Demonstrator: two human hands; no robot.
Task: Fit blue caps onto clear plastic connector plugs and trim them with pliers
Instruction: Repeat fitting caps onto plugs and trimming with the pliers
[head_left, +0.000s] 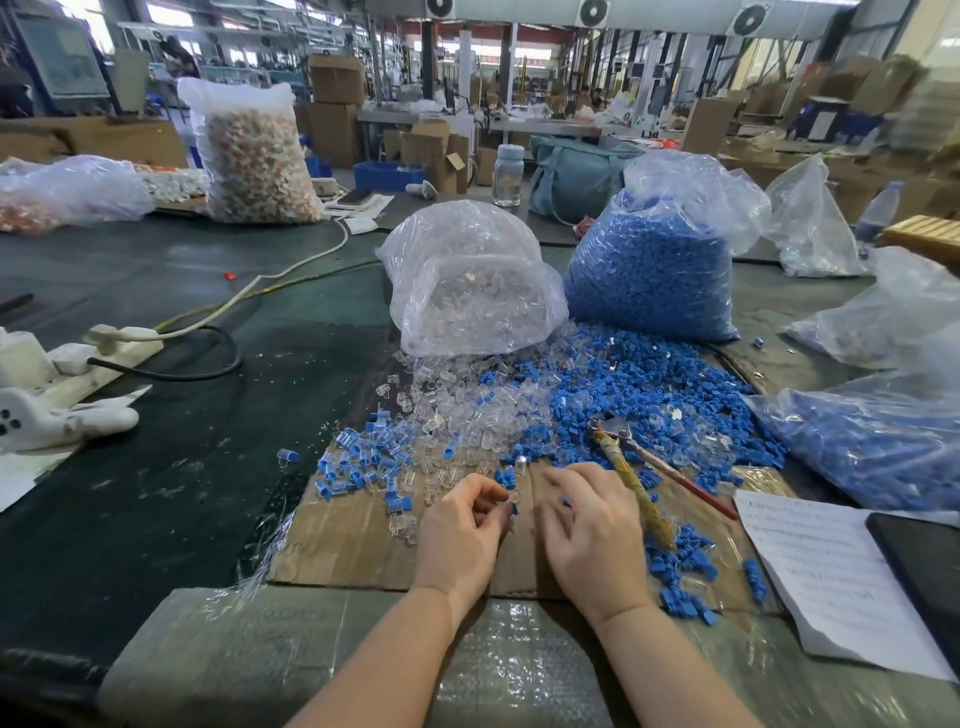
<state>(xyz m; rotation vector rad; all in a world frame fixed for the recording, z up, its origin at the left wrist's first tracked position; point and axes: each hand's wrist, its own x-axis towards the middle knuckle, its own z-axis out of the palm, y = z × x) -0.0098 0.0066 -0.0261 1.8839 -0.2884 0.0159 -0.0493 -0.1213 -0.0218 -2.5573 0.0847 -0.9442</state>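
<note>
Bag of plugs (470, 280) left of bag of caps (654, 270), pliers (631, 457) before them on cardboard (353, 540).

Your left hand (460, 530) pinching a clear plug (511, 499), right hand (587, 530) loosely curled beside the pliers (636, 467).

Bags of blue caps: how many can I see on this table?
2. One bag of blue caps stands upright behind the loose pile, right of the bag of clear plugs. Another lies at the right edge. More may be hidden off-frame.
</note>
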